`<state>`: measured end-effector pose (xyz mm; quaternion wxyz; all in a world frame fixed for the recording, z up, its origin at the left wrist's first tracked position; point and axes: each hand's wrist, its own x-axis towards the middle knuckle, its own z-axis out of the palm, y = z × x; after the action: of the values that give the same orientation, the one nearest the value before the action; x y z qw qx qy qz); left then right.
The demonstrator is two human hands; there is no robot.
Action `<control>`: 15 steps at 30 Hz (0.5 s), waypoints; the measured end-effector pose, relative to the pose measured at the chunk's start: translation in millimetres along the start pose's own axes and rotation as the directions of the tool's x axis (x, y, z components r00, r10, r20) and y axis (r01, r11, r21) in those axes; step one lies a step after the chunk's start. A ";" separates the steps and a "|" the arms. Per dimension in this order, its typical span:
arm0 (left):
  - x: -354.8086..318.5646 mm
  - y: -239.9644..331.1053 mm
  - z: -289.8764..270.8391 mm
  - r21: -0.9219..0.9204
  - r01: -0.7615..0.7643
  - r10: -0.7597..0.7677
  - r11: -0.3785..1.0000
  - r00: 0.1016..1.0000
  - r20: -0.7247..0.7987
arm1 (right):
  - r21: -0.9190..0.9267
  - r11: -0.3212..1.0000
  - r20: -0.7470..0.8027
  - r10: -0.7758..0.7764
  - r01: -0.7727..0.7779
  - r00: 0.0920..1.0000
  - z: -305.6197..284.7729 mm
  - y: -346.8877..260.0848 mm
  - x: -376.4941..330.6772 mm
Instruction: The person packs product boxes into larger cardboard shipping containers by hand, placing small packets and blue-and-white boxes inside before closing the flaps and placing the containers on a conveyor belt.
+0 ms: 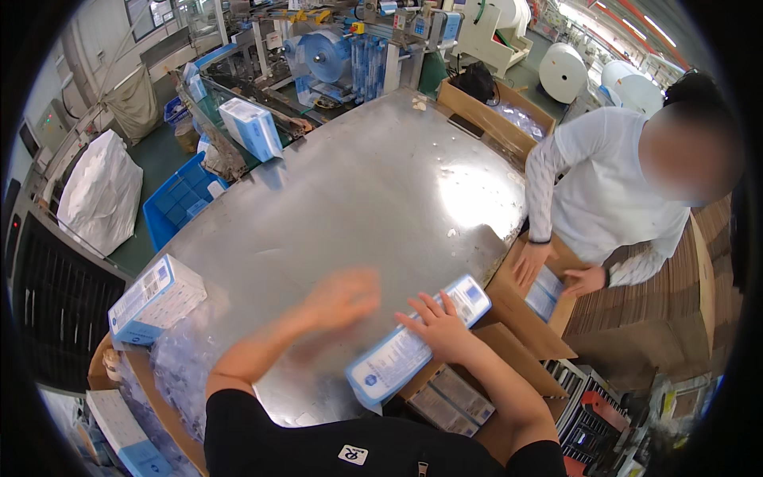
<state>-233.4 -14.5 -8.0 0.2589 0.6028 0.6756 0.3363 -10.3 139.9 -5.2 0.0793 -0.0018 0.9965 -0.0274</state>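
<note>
A long blue-and-white plastic-wrapped pack [389, 364] lies slantwise at the near right edge of the metal table [342, 191], beside an open carton [509, 350]. My right hand [435, 324] grips this pack across its upper side, fingers spread over the wrap; its underside is hidden. My left hand [343, 298] is over the table, left of the pack. Motion smears its fingers, and nothing shows in it. Inside the open carton, below my right forearm, similar packs [451, 399] lie side by side.
Across the right corner, a person [612, 167] has both hands at another open carton [568, 318]. Packs stand at the table's left [156, 298] and far left edge [251, 129]. A carton of clear plastic film [179, 374] is at my left. A blue crate [171, 211] stands beyond the table.
</note>
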 end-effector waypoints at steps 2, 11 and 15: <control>42.1 -52.1 -25.4 0.323 0.011 0.103 0.946 0.937 -0.334 | 0.043 0.999 -0.080 -0.023 0.027 0.997 10.2 -5.4 -0.1; 164.9 -156.9 -140.1 0.489 0.601 -0.279 0.632 0.765 -0.581 | 0.064 0.995 -0.128 -0.069 0.077 0.989 14.3 -6.5 -2.7; 124.7 -180.1 -95.4 0.722 0.236 -0.090 0.650 0.968 -0.236 | 0.063 0.988 -0.198 -0.122 0.137 0.973 18.7 -5.9 0.5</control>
<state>-438.1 86.8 -78.1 -0.0422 0.5596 0.8256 0.0589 -7.9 133.0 -23.5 -0.0200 -0.0613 0.9954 -0.0708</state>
